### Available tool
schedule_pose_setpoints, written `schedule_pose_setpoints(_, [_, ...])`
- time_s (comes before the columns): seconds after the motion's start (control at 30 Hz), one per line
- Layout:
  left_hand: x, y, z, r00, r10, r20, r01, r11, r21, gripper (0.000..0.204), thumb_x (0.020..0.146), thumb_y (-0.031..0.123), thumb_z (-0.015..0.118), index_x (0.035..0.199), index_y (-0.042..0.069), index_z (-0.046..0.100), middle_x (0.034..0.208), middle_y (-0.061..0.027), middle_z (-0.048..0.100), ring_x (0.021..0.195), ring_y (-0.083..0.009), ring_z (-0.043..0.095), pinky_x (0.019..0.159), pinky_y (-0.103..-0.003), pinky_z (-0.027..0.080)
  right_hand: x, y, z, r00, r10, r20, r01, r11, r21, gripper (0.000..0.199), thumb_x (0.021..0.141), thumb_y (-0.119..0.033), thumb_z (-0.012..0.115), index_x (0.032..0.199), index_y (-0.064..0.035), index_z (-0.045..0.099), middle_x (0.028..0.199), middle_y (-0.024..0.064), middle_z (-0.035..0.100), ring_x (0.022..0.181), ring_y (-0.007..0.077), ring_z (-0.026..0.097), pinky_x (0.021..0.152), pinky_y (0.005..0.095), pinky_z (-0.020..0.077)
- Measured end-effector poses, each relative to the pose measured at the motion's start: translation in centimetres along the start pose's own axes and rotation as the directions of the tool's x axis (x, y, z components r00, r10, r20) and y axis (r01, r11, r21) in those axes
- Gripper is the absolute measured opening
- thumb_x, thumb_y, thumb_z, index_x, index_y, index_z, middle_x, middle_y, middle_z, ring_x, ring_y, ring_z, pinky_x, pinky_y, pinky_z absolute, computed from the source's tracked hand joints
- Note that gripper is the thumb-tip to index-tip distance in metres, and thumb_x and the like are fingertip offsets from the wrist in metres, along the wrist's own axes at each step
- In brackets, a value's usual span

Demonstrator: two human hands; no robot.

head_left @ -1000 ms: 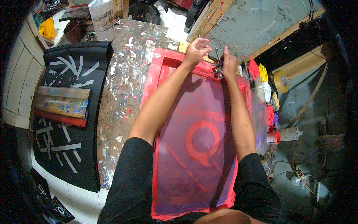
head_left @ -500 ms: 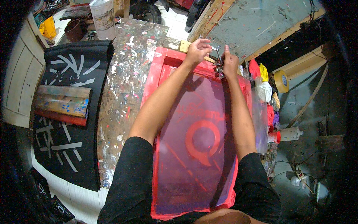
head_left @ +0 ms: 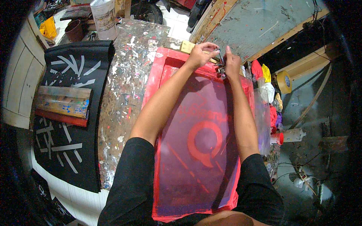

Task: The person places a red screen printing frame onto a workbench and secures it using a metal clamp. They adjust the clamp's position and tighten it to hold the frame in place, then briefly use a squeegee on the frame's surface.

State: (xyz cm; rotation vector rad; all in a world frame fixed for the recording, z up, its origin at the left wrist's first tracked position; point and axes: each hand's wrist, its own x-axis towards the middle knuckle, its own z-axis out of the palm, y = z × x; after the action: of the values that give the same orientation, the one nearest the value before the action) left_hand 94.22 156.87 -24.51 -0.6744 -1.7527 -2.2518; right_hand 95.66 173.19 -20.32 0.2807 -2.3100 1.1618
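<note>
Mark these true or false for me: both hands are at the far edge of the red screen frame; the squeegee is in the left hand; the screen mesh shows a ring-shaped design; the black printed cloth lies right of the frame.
1. Both the left hand and right hand are at the far edge of the red screen frame, on a small metal clamp: true.
2. False: the squeegee lies on the black printed cloth.
3. The ring-shaped design: true.
4. False: the cloth lies left of the frame.

A red-painted wooden screen frame (head_left: pixel 166 64) holds taut, semi-sheer mesh (head_left: pixel 200 150) with a dull sheen. Left of the frame, the tabletop (head_left: pixel 120 90) is rough, crusted with dried paint splatter, beside matt black printed cloth (head_left: pixel 68 113) and a wood-handled squeegee (head_left: pixel 62 103).
</note>
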Motion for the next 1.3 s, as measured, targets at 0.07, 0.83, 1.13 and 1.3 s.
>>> schedule_pose_setpoints(0.07, [-0.1,0.3,0.0,1.000,-0.026,0.011,0.026,0.999,-0.048,0.031,0.085,0.015,0.074,0.111,0.001,0.065,0.103,-0.0085,0.068,0.094,-0.0157,0.065,0.083,-0.030,0.053,-0.1,-0.1,-0.1,1.000,0.017,0.018,-0.017,1.000,0.005,0.063,0.096,-0.045,0.054,0.052,-0.0009,0.046,0.048,0.0017,0.040,0.047,0.0128,0.036,0.046,0.0364,0.0309])
schedule_pose_setpoints(0.83, [-2.2,2.0,1.6,0.981,0.162,-0.108,-0.083,0.848,0.523,0.037,0.065,0.019,0.076,0.091,0.000,0.057,0.076,-0.0131,0.065,0.067,-0.0227,0.065,0.065,-0.034,0.053,0.3,1.4,-0.7,0.982,-0.124,0.142,0.127,0.992,-0.006,0.029,0.075,-0.020,0.062,0.058,0.0010,0.052,0.050,-0.0003,0.043,0.050,0.0079,0.040,0.046,0.0326,0.0309])
schedule_pose_setpoints(1.13, [-3.9,2.7,1.6,0.988,0.060,0.140,-0.143,0.682,0.717,0.026,0.061,0.025,0.073,0.073,0.003,0.069,0.070,-0.0173,0.067,0.068,-0.0302,0.068,0.067,-0.041,0.054,0.4,1.5,-1.5,0.960,0.091,0.266,-0.087,0.996,-0.027,0.031,0.081,-0.029,0.063,0.072,0.0003,0.071,0.057,0.0033,0.061,0.054,0.0099,0.052,0.051,0.0308,0.0411])
schedule_pose_setpoints(1.3, [-3.9,2.1,1.5,0.987,0.010,0.158,-0.109,0.767,0.632,0.020,0.063,0.024,0.072,0.075,0.008,0.075,0.071,-0.0166,0.068,0.067,-0.0289,0.068,0.067,-0.040,0.054,-0.1,2.3,-2.4,0.921,0.204,0.331,-0.224,0.974,0.025,0.035,0.087,-0.035,0.063,0.081,-0.0025,0.074,0.066,0.0021,0.065,0.058,0.0104,0.054,0.055,0.0289,0.0415])
